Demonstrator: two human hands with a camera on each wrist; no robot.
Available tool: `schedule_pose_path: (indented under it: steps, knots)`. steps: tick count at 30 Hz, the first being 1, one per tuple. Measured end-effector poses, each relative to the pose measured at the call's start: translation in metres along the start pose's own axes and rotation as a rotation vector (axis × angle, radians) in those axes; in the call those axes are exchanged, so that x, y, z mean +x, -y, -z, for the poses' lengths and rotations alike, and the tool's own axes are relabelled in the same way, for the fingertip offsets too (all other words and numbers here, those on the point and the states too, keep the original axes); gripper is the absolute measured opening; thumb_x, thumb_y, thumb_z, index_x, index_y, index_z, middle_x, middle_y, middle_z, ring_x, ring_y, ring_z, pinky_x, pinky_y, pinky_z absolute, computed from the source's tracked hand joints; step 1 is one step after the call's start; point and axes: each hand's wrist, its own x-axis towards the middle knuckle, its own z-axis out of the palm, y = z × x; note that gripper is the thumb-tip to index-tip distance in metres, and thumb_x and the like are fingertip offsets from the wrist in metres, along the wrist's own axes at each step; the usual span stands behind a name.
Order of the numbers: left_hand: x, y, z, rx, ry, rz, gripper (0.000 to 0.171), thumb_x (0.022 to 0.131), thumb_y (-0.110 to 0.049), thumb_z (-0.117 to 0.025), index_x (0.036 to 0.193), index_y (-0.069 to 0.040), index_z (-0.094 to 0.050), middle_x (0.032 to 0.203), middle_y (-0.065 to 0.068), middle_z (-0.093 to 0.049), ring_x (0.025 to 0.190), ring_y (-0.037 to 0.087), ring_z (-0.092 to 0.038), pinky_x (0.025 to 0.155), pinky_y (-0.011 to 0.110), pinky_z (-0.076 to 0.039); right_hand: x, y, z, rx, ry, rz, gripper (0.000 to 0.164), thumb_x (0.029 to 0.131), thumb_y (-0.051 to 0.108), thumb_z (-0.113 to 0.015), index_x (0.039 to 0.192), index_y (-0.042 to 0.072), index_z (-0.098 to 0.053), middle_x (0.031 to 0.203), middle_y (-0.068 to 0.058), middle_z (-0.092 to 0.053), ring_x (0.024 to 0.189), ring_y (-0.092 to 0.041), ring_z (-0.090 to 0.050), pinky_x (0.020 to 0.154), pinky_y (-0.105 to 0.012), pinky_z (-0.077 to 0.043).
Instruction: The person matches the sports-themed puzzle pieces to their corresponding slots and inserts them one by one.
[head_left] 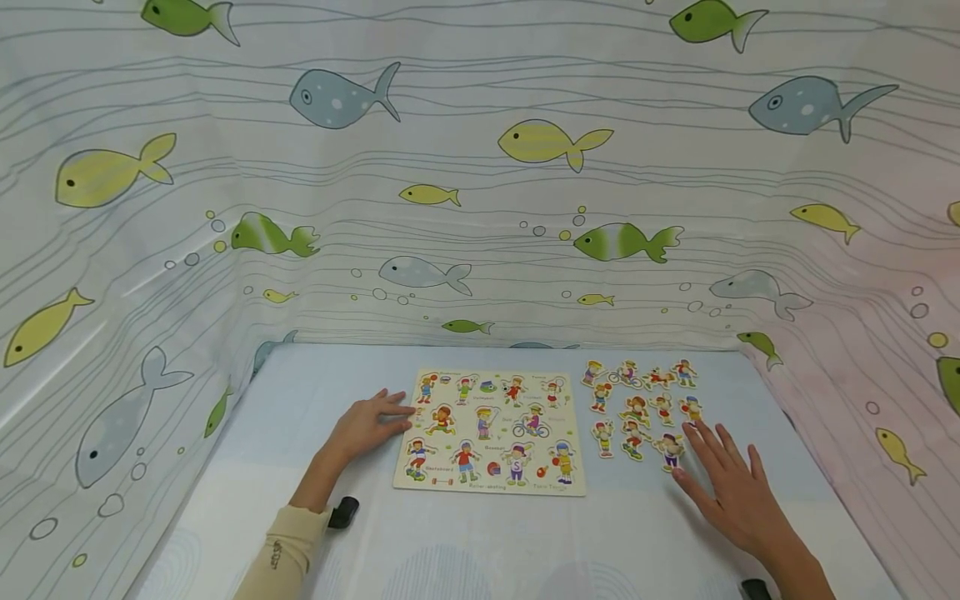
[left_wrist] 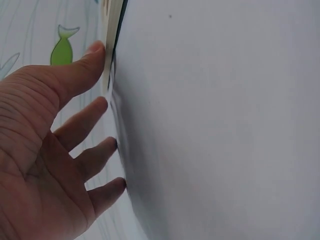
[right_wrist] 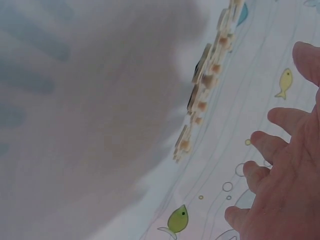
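Note:
A cream-colored wooden puzzle board (head_left: 483,377), printed with sports figures and words, lies flat on the table. My left hand (head_left: 371,427) rests at its left edge with fingers spread; in the left wrist view the thumb (left_wrist: 92,62) meets the board's side (left_wrist: 111,45). To the board's right lie several cut-out figure pieces in loose rows, among them a cyclist piece (head_left: 626,375) and a runner piece (head_left: 634,410). My right hand (head_left: 738,492) is spread beside them and holds nothing. Its thumb and index fingertips are close to a purple-trousered figure piece (head_left: 670,451).
A pale blue-and-white cloth (head_left: 480,542) covers the table. Fish-patterned sheeting (head_left: 480,233) rises at the back and both sides. Black wrist devices show at the left wrist (head_left: 344,512) and the right wrist (head_left: 755,589).

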Motion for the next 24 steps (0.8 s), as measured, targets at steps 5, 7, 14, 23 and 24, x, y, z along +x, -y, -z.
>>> schedule_pose_path:
  steps: [5,7,14,23,24]
  knots:
    - [0.0008,0.0010,-0.0005,-0.020,0.006,-0.003,0.032,0.089,-0.035,-0.073,0.115,-0.016,-0.075,0.138,0.013,-0.057,0.137,0.045,-0.037,0.108,0.064,-0.030,-0.0008,0.0004,0.0003,-0.003,-0.005,0.000,0.078,0.097,0.046,-0.056,0.159,0.018,-0.018,0.159,-0.020,-0.024,0.149,-0.038,-0.004,0.110,-0.063,0.018]
    - [0.0010,0.0017,-0.0008,-0.016,0.013,-0.001,0.033,0.089,-0.035,-0.073,0.116,-0.016,-0.075,0.138,0.013,-0.057,0.137,0.045,-0.037,0.109,0.064,-0.029,-0.0010,0.0003,0.0005,-0.006,-0.007,0.001,0.078,0.097,0.046,-0.056,0.159,0.018,-0.018,0.159,-0.020,-0.024,0.149,-0.038,-0.004,0.110,-0.063,0.018]
    - [-0.0006,0.0017,0.0004,0.003,0.028,0.003,0.034,0.090,-0.036,-0.072,0.117,-0.015,-0.074,0.138,0.014,-0.056,0.136,0.047,-0.036,0.108,0.067,-0.028,-0.0009,0.0009,0.0039,-0.005,-0.004,0.008,0.077,0.098,0.046,-0.056,0.159,0.018,-0.018,0.160,-0.018,-0.022,0.150,-0.037,-0.002,0.109,-0.060,0.021]
    - [0.0002,0.0018,-0.0004,-0.014,0.027,-0.006,0.034,0.089,-0.033,-0.072,0.117,-0.014,-0.073,0.139,0.015,-0.055,0.136,0.048,-0.036,0.108,0.066,-0.028,0.0040,0.0000,0.0049,0.013,-0.037,0.039,0.072,0.097,0.043,-0.058,0.156,0.015,-0.028,0.159,-0.019,-0.026,0.150,-0.032,-0.001,0.111,-0.061,0.018]
    - [0.0002,0.0019,-0.0004,-0.015,0.027,-0.004,0.034,0.089,-0.033,-0.072,0.117,-0.014,-0.073,0.139,0.015,-0.055,0.136,0.048,-0.036,0.108,0.065,-0.028,0.0055,0.0000,0.0045,0.017,-0.043,0.044,0.072,0.097,0.043,-0.059,0.155,0.014,-0.030,0.158,-0.019,-0.027,0.150,-0.032,-0.002,0.111,-0.061,0.018]
